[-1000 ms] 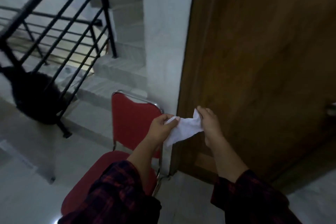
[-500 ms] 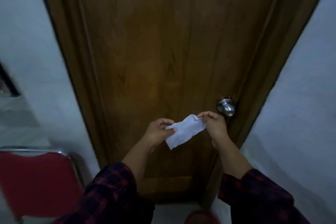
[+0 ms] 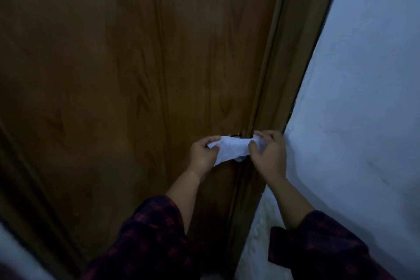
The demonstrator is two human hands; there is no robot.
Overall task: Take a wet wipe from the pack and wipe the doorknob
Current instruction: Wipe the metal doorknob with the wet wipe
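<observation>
Stretching the crumpled white wet wipe [image 3: 231, 149] between two hands, the person has brought it right up against the brown wood-grain door [image 3: 136, 98], where half a second ago it was held in the air short of the round silver doorknob [image 3: 236, 136], which then stood bare at about one o'clock from the right hand. Now the wipe lies draped over that knob, and only a dark sliver shows at the wipe's upper edge, so I judge the wiping has just begun; whether the cloth presses firmly on the metal I cannot tell in this dim light. The left hand [image 3: 203, 154] has its fingers [image 3: 210, 143] pinched shut on the wipe's left end, at nine o'clock from the knob; the right hand [image 3: 269, 154] has its fingers [image 3: 261, 137] clamped on the right end, at three o'clock, close by the door frame [image 3: 295, 52]. By count: one wipe, one knob, one door, two hands, two dark red-checked sleeves [image 3: 147, 238], and one pale wall [image 3: 363, 98] at the right. No pack of wipes is in sight, so taking the wipe appears done and rubbing remains.
</observation>
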